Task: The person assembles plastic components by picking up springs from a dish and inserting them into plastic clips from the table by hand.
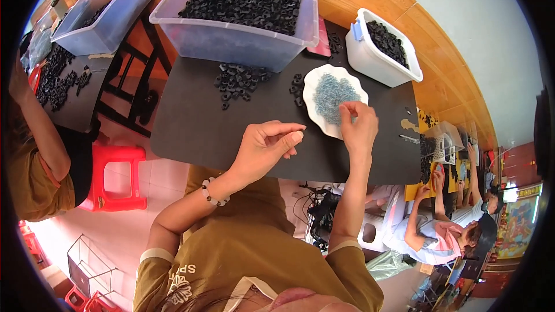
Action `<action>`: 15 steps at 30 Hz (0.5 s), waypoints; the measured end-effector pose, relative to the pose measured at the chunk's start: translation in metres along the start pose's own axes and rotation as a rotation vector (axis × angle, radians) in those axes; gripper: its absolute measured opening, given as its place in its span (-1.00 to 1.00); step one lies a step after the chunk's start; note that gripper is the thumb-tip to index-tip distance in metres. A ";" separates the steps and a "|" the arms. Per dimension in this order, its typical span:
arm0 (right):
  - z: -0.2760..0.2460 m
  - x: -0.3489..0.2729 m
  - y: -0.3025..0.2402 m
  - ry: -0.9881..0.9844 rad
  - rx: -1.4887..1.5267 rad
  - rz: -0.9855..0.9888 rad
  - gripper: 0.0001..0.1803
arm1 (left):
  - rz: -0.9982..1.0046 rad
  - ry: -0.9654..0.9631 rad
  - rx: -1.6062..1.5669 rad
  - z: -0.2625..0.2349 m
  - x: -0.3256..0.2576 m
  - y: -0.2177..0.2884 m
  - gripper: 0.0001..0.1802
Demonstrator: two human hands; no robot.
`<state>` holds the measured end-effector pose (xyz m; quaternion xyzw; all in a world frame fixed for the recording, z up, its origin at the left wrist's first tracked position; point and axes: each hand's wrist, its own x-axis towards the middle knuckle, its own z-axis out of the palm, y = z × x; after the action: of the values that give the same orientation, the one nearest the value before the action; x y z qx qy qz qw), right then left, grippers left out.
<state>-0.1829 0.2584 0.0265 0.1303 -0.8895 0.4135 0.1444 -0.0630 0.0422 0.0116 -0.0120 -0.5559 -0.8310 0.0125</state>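
My left hand (267, 145) hovers above the front of the dark table (185, 112), thumb and forefinger pinched together. Whatever lies between those fingertips is too small to make out. Over the right part of a white scalloped plate (312, 107), my right hand (359, 128) reaches down with its fingers closed in a pinch. Its fingertips are at a heap of small silvery-blue metal pieces (334, 93) on the plate. Left of the plate are small black plastic parts (296, 86), and a larger pile of black parts (240, 82) lies farther left.
A big clear bin (231, 40) of black parts stands at the back, with a white tub (378, 69) of them to the right. A pink object (321, 39) sits between. At left are another bin (107, 29), a red stool (118, 179) and a co-worker's arm (43, 121). More people sit at right.
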 end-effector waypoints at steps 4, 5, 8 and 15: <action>-0.009 -0.001 0.015 0.000 -0.007 0.047 -0.84 | 0.061 0.004 0.070 0.002 0.009 -0.006 -0.74; -0.009 0.001 0.018 0.043 -0.096 -0.031 -0.84 | 0.058 -0.003 0.073 0.002 0.010 -0.007 -0.74; -0.013 -0.004 0.019 -0.024 0.256 0.130 -0.83 | 0.038 -0.006 0.112 0.002 0.013 -0.009 -0.75; -0.018 -0.021 0.002 -0.049 0.561 0.107 -0.82 | -0.023 -0.014 0.065 0.009 0.009 -0.012 -0.73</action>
<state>-0.1617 0.2758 0.0285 0.1281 -0.7491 0.6473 0.0591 -0.0724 0.0551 0.0039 -0.0109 -0.5829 -0.8125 -0.0005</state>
